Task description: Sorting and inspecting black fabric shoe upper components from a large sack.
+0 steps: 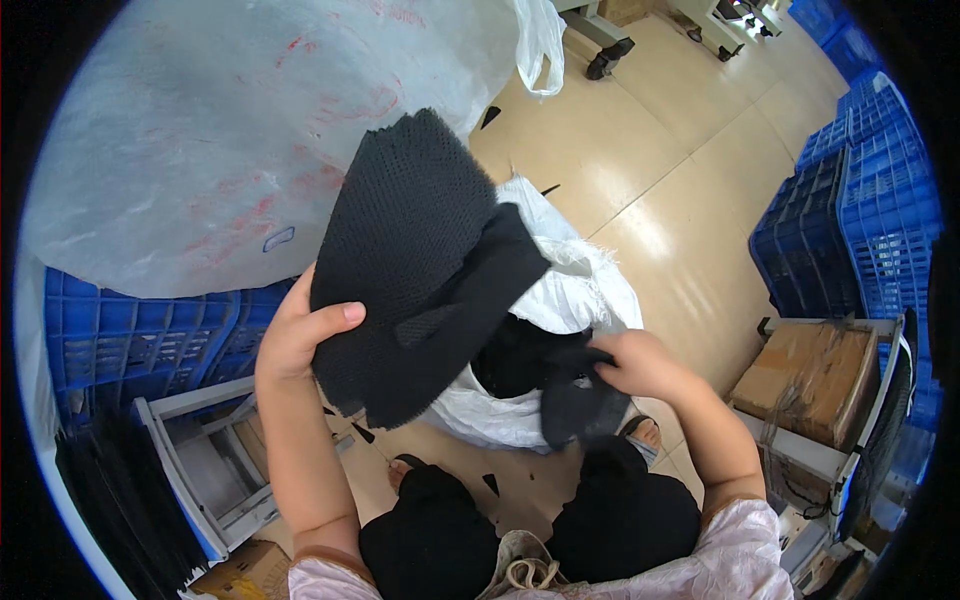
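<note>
My left hand (pixel 297 335) is closed on the left edge of a stack of black mesh fabric pieces (pixel 400 220), thumb on top. The stack is raised, fanned out and jagged along its edges, with a smoother black flap folded at its right side. Below it, between my feet, an open white woven sack (pixel 565 305) has more black material (pixel 518 362) inside. Over the sack's right side, my right hand (pixel 640 362) pinches a smaller dark fabric piece (pixel 580 410), which hangs down slightly blurred. The raised stack hides part of the sack's mouth.
A large translucent plastic bag (pixel 190 150) bulges at the far left above blue crates (pixel 150 335). More blue crates (pixel 880 200) are stacked on the right, near a cardboard box (pixel 808 380) on a metal frame. Black scraps (pixel 490 117) lie on the tiled floor (pixel 690 230).
</note>
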Tool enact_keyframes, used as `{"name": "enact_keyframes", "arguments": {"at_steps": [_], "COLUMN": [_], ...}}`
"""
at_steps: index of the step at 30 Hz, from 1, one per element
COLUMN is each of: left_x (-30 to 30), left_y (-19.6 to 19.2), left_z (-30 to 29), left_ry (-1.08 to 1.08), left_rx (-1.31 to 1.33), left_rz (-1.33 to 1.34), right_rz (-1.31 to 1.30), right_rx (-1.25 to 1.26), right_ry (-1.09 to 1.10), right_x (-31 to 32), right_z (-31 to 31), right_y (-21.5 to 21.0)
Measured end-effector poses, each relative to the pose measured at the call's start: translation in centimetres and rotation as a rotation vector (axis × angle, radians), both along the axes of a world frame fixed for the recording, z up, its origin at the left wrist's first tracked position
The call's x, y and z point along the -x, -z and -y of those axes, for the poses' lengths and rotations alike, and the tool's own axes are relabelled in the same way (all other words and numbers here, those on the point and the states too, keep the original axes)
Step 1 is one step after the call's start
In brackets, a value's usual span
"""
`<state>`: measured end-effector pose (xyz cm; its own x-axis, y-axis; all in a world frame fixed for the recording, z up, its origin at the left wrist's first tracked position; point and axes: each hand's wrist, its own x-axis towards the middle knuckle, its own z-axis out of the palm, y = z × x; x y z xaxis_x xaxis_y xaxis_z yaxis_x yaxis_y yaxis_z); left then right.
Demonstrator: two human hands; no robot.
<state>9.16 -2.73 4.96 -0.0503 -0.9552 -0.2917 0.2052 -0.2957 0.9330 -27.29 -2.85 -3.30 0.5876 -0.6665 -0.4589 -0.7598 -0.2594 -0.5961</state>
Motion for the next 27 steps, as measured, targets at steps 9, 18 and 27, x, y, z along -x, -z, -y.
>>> {"name": "enact_keyframes", "arguments": {"at_steps": [9,18,27], "left_x": [6.4,10.0,10.0], "left_y": [4.2,6.1,7.0], "left_z": [1.4,0.4,0.2], "left_ry": [-0.038,-0.093,-0.111], "left_rx": [-0.135,-0.142,-0.204], "left_rz": [-0.095,-0.340,-0.345], "right_rz": [1.005,1.344,1.174], "right_rx": [0.011,-0.190,-0.293], "right_ry": [0.721,0.993,1.118], "right_x": [3.6,-4.6,-5.5], "right_z": [3.8,3.2,0.5], "right_y": [-15.5,-6.1,-0.5]}}
